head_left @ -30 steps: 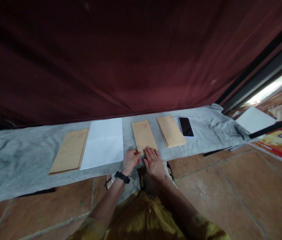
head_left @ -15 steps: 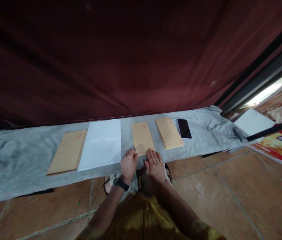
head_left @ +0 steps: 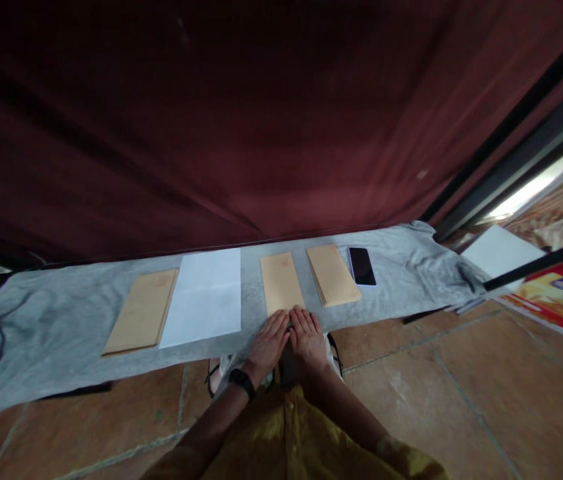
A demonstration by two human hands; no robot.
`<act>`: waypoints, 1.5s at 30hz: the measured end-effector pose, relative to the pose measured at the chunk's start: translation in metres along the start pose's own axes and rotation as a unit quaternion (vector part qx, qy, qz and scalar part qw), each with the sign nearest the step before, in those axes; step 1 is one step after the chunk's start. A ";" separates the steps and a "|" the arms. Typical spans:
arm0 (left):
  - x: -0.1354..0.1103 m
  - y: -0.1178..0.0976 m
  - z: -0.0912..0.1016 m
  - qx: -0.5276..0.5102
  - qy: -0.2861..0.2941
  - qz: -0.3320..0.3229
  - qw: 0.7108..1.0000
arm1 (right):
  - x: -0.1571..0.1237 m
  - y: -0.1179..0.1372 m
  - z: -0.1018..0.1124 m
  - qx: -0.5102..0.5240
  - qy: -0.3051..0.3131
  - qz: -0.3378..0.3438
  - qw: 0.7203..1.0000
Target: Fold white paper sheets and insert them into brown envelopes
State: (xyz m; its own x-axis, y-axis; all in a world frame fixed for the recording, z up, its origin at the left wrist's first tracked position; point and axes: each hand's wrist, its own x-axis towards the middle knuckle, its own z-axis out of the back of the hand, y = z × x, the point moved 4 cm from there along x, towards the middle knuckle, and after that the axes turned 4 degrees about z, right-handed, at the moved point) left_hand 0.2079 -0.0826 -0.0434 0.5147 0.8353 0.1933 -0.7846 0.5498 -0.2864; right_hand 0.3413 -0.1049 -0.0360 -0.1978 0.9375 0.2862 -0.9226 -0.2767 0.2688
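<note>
A brown paper envelope [head_left: 282,280] lies in front of me on a narrow table spread with a grey cloth [head_left: 391,260]. My left hand [head_left: 267,341] rests flat on its near end, fingers stretched out, a dark band on the wrist. Beside it my right hand [head_left: 307,339] also lies flat there, fingertips almost touching those of the left. The envelope's near edge is hidden under the fingers. To the right sits a stack of brown envelopes [head_left: 334,273]. White paper [head_left: 204,300] lies to the left, with more brown envelopes [head_left: 141,310] past it.
A phone [head_left: 362,267] with a dark screen lies right of the envelope stack. Dark red curtain [head_left: 261,133] hangs along the table's far edge. On the right are a metal frame post [head_left: 521,153], a white sheet [head_left: 504,252] and a red-and-yellow printed box [head_left: 561,297].
My left hand has gone from a curled grip at the envelope's near corner to lying flat with fingers extended. Both hands are closer together. The view has shifted slightly.
</note>
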 end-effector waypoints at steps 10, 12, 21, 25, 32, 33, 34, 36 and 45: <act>-0.004 -0.014 0.001 0.066 -0.011 0.028 0.997 | -0.009 -0.016 0.008 -0.017 -0.059 -0.012 0.998; -0.005 -0.015 0.002 0.079 -0.013 0.034 0.996 | -0.009 -0.018 0.007 -0.015 -0.060 -0.007 0.998; -0.008 -0.022 0.002 0.111 -0.017 0.077 0.991 | -0.010 -0.028 0.010 -0.012 -0.055 -0.019 0.998; -0.007 -0.022 0.001 0.107 -0.010 0.080 0.991 | -0.007 -0.022 0.016 0.001 -0.053 -0.016 0.998; -0.009 -0.018 -0.009 0.120 -0.010 0.091 0.989 | 0.006 0.018 0.014 0.078 0.004 0.113 0.991; -0.009 -0.018 -0.010 0.122 -0.013 0.095 0.988 | 0.007 0.019 0.012 0.076 0.005 0.112 0.991; -0.010 -0.020 -0.010 0.124 -0.017 0.100 0.987 | 0.006 0.019 0.011 0.071 0.005 0.108 0.992; -0.009 -0.023 -0.009 0.125 -0.023 0.105 0.986 | 0.004 0.015 0.008 0.057 0.004 0.101 0.993; -0.011 -0.026 0.001 0.091 -0.035 0.124 0.988 | -0.005 -0.015 0.004 0.004 -0.023 0.056 0.998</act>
State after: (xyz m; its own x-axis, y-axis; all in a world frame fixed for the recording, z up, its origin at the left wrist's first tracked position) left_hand 0.2224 -0.1066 -0.0367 0.2798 0.9381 0.2042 -0.9355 0.3142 -0.1614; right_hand 0.3573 -0.1067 -0.0378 -0.2834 0.8899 0.3574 -0.8932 -0.3806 0.2395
